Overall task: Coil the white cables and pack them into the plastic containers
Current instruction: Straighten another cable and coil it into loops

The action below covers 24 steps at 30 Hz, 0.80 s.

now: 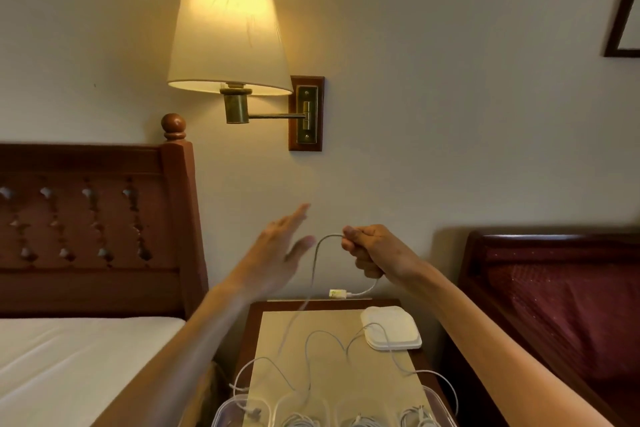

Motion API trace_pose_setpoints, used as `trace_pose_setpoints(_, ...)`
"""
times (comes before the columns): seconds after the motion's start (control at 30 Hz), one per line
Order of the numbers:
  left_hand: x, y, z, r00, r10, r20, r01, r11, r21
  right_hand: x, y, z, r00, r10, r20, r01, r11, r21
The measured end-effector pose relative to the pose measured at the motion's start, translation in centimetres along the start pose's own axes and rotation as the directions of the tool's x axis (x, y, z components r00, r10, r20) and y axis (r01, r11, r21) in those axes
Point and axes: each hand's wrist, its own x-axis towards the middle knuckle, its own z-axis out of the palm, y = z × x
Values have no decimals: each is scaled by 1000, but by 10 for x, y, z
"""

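My right hand (369,248) is raised above the nightstand and grips a white cable (317,260) near one end. The cable's plug (337,294) dangles just below that hand, and the rest trails down in loose curves across the tabletop. My left hand (280,246) hovers beside the cable with straight, spread fingers and holds nothing; it is blurred. Clear plastic containers (329,412) line the bottom edge, with coiled white cables inside them. A stack of white lids (391,328) lies at the back right of the nightstand.
The wooden nightstand (329,357) stands between a bed with a white mattress (69,357) on the left and a dark red upholstered bed (554,305) on the right. A lit wall lamp (228,31) hangs above.
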Motion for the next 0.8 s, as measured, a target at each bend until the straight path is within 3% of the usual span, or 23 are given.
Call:
trace_pose_setpoints(0.07, -1, 14, 16, 992, 120, -29, -122, 987, -100, -2, -9, 5, 998, -10, 56, 6, 997, 75)
trace_pose_setpoints(0.17, 0, 11, 18, 965, 199, -168, -216, 972, -91, -8, -11, 5, 989, 27, 146, -55, 981, 187)
trace_pose_setpoints(0.33, 10, -12, -4, 940, 140, -312, -152, 988, -16, -18, -6, 1, 964, 73, 256, -185, 874, 450)
trace_pose_setpoints(0.47, 4, -14, -6, 959, 116, -259, -147, 984, -105, -18, -17, -1, 974, 15, 224, -151, 780, 607)
trace_pose_setpoints(0.6, -26, -44, 18, 994, 19, -103, -49, 953, -299, -16, -34, -19, 991, -57, 119, -53, 656, 753)
trace_pose_setpoints(0.7, -57, -64, 35, 995, -89, -44, 61, 898, -436, -15, -43, -33, 998, -57, 23, 20, 653, 757)
trace_pose_setpoints(0.8, -75, -71, 41, 974, -222, -37, 184, 880, -437, -11, -42, -37, 999, -43, -24, 47, 687, 725)
